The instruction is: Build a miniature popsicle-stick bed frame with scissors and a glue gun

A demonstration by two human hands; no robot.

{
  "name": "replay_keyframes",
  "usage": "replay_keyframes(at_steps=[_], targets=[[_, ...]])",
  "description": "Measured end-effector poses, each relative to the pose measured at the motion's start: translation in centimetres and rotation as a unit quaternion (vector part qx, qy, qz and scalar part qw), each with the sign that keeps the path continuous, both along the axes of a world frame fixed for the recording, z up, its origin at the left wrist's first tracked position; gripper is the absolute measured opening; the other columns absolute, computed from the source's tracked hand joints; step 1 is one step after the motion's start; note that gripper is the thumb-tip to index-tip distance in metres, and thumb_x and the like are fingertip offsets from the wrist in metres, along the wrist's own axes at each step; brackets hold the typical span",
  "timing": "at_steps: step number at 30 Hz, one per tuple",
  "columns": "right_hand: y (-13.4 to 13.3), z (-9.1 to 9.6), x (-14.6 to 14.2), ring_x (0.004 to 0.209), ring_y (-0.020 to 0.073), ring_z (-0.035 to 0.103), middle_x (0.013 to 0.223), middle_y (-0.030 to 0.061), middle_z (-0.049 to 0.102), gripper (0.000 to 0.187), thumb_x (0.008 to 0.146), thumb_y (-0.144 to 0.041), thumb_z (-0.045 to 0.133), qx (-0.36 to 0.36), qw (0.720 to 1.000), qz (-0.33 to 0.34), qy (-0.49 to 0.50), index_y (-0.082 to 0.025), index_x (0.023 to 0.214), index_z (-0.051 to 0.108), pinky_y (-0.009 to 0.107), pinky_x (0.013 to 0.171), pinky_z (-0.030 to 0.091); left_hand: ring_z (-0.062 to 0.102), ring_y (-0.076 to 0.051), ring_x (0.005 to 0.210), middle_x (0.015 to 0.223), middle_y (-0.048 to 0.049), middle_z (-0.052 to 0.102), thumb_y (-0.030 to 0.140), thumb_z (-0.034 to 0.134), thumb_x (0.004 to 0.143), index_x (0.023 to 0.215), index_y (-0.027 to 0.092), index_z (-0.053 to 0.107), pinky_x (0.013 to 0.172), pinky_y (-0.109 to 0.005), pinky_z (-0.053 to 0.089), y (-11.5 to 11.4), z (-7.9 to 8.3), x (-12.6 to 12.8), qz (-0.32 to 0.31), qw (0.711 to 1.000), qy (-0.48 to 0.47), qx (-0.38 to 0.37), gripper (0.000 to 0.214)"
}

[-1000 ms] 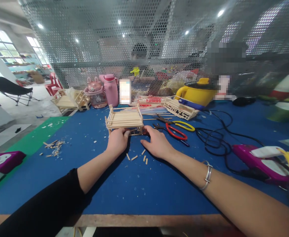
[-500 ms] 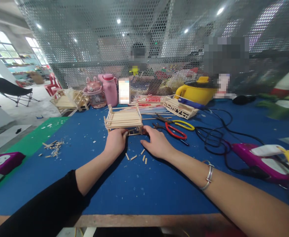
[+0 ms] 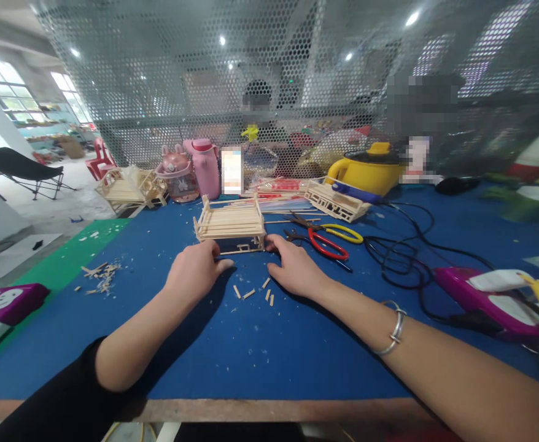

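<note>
At the centre of the frame, a slatted wooden model (image 3: 231, 222) stands upright on the blue tabletop (image 3: 260, 350). The left hand (image 3: 193, 270) is at its near left corner, partly open, thumb spread from the fingers. The right hand (image 3: 297, 267) has its fingers bent at the near right corner; from where I stand, I cannot tell whether they grip. Wood offcuts (image 3: 249, 293) lie just below the model. Right of centre rest pliers (image 3: 312, 234); at far right, a purple tool (image 3: 458, 283).

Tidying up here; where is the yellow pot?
In the head view, the yellow pot stands right of centre, beyond the right hand, just behind a wooden stick frame, before the perforated screen.
</note>
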State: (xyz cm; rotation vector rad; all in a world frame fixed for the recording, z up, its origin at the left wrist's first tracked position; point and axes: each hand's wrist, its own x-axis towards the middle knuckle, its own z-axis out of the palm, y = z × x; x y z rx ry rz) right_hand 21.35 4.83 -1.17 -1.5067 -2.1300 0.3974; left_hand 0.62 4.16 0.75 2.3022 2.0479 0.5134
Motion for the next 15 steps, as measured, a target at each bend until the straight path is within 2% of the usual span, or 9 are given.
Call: replay_keyframes(at_steps=[3, 5, 8, 11, 15], targets=[[0.0, -0.1, 0.1, 0.092, 0.0200, 0.059, 0.110, 0.0080, 0.062, 0.047, 0.073, -0.015, 0.055, -0.007, 1.000, -0.008, 0.026, -0.018, 0.119, 0.044, 0.032, 0.079, 0.041, 0.063, -0.021, 0.071, 0.074, -0.0061, 0.070, 0.039, 0.045, 0.086, 0.079, 0.020, 0.067, 0.062, -0.028, 0.040, -0.6, 0.3, -1.4, -0.074, 0.997, -0.020, 0.010, 0.030], [0.1, -0.1, 0.1, 0.089, 0.0194, 0.059, 0.110, 0.0080, 0.062, 0.046, 0.074, -0.019, 0.056, -0.008, 1.000, -0.012, 0.028, -0.018, 0.119, 0.044, 0.031, 0.077, 0.041, 0.064, -0.021, 0.078, 0.080, -0.0057, 0.072, 0.033, 0.043, 0.087, 0.083, 0.020, 0.068, 0.065, -0.027, 0.041, -0.6, 0.2, -1.6, -0.105, 0.994, -0.031, 0.025, 0.029], [0.0, 0.0, 0.0, 0.087, 0.0194, 0.059, 0.109, 0.0074, 0.062, 0.045, 0.074, -0.020, 0.057, -0.010, 1.000, -0.010, 0.015, -0.019, 0.117, 0.045, 0.031, 0.075, 0.040, 0.065, -0.021, 0.081, 0.083, -0.0051, 0.072, 0.031, 0.050, 0.083, 0.081, 0.021, 0.069, 0.070, -0.028, 0.042, -0.2, -0.2, -1.1, -0.092, 0.995, -0.029, 0.032, 0.022], [-0.1, 0.2, 0.0, 0.090, 0.0205, 0.059, 0.108, 0.0072, 0.062, 0.044, 0.074, -0.020, 0.057, -0.008, 1.000, -0.004, 0.007, -0.019, 0.116, 0.046, 0.032, 0.077, 0.041, 0.065, -0.021, 0.076, 0.078, -0.0056, 0.072, 0.037, 0.058, 0.079, 0.077, 0.020, 0.068, 0.069, -0.028, 0.043, 0.3, -0.4, -0.1, -0.068, 0.997, -0.019, 0.040, 0.020], [-0.2, 0.3, 0.0, 0.094, 0.0218, 0.059, 0.109, 0.0080, 0.062, 0.044, 0.074, -0.019, 0.058, -0.002, 1.000, -0.001, 0.004, -0.019, 0.116, 0.046, 0.034, 0.080, 0.041, 0.065, -0.021, 0.074, 0.077, -0.0061, 0.071, 0.039, 0.044, 0.088, 0.084, 0.021, 0.067, 0.065, -0.029, 0.044, 0.8, -0.8, 0.5, -0.118, 0.991, 0.027, 0.051, 0.030]])
